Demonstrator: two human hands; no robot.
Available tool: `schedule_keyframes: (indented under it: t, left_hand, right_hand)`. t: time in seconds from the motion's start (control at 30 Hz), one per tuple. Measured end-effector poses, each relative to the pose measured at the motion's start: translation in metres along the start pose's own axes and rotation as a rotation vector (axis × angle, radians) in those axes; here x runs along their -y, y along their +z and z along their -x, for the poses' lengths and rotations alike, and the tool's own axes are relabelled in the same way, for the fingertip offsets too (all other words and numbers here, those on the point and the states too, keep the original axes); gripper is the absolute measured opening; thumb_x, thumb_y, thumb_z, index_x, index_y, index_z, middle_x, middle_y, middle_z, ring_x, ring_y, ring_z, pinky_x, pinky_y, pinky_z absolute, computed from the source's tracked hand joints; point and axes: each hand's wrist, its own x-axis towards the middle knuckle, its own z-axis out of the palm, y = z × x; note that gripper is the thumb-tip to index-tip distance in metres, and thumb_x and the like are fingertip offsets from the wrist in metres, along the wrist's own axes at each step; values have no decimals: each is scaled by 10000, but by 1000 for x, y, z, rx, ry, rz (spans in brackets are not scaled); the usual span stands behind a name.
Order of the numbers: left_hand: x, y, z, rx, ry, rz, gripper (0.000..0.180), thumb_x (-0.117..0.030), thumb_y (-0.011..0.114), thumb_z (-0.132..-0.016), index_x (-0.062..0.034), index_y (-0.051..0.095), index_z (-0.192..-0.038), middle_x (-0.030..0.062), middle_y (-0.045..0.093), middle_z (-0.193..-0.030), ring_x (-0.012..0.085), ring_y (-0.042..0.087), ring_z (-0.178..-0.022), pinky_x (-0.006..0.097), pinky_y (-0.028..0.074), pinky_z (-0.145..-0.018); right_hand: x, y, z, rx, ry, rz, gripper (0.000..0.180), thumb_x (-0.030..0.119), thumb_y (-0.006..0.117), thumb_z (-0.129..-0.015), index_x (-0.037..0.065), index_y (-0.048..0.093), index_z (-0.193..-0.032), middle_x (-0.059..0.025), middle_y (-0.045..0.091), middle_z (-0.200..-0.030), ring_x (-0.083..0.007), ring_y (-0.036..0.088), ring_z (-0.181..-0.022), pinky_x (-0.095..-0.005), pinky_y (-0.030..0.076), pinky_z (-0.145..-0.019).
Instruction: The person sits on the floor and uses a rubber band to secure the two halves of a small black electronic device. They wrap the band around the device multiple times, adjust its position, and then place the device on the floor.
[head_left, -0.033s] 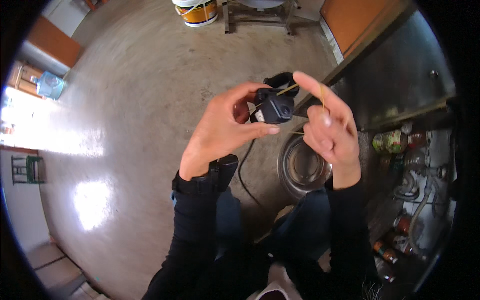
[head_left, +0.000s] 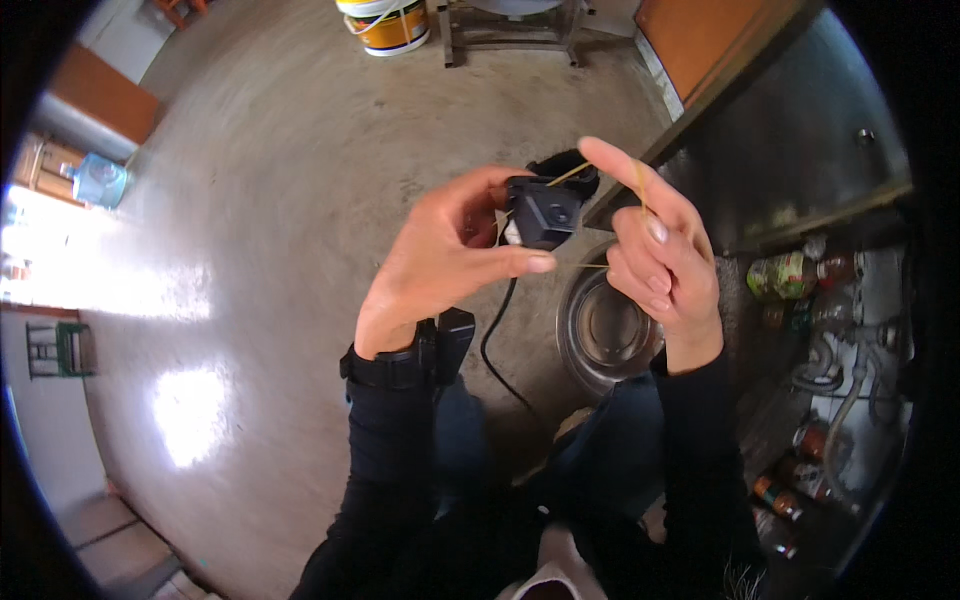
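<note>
My left hand (head_left: pixel 425 250) grips a small black camera-like device (head_left: pixel 545 218) with a round lens on its face, fingers above and thumb below. A black strap (head_left: pixel 560 165) loops behind it, and a dark cable (head_left: pixel 486 340) hangs down toward the floor. From the device a thin yellowish rubber band (head_left: pixel 570 175) runs taut to my right hand (head_left: pixel 668 255). The band passes over my raised index finger, and its lower strand reaches my curled fingers. Part of the band is hidden behind the device. A black box (head_left: pixel 456 338) is strapped at my left wrist.
Below my right hand a metal basin (head_left: pixel 570 345) sits on the floor. On the right, bottles (head_left: pixel 780 277) and grey hoses (head_left: pixel 850 390) lie under a dark metal counter (head_left: pixel 800 150). A bucket (head_left: pixel 390 25) and a metal-legged stand (head_left: pixel 510 45) are at the far side.
The device and my left hand sit very slightly further left. My right hand keeps nearly the same pose, the band still stretched.
</note>
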Motion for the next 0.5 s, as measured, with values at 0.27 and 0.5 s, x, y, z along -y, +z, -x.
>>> schedule_keyframes:
  t: [0.27,0.5]
  left_hand:
    - [24,-18,-5,149,-157,564,583,-404,641,-928,14,503,-1311,176,656,-1102,18,472,-651,138,364,-537]
    - [39,-17,-8,273,-274,1005,640,-437,593,-952,20,423,-1366,203,527,-1205,16,380,-655,138,388,-563]
  right_hand:
    - [-5,-14,1,91,99,-148,526,97,456,-984,-83,311,-1456,44,480,-574,-9,425,-414,-150,361,-403]
    - [-6,-23,2,109,-13,40,314,98,502,-980,-36,568,-1257,35,507,-593,-23,441,-446,-174,338,-421]
